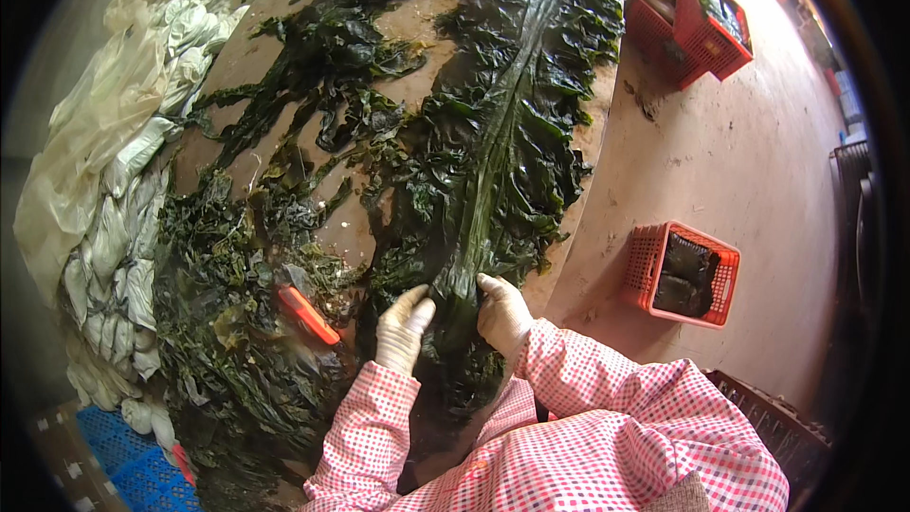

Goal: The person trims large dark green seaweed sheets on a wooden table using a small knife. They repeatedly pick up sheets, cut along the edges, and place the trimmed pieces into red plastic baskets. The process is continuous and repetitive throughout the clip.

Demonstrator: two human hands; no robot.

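A long dark-green kelp blade (490,156) with ruffled edges and a paler, pleated midrib runs up the table (412,85) away from me. Its near end lies between my two gloved hands. My left hand (404,327) pinches the left side of this end between thumb and fingers. On the opposite side, my right hand (503,314) grips the edge, its fingertips partly hidden by the kelp. An orange-handled knife or cutter (308,314) rests on kelp scraps (227,327) left of my left hand; its blade cannot be made out.
More kelp pieces (313,50) spread over the table's left half. Pale plastic sacking (121,178) is heaped along the left edge. A red crate (643,270) with dark contents stands on the floor at right; several others (700,60) sit farther off. Blue crates (135,462) are at lower left.
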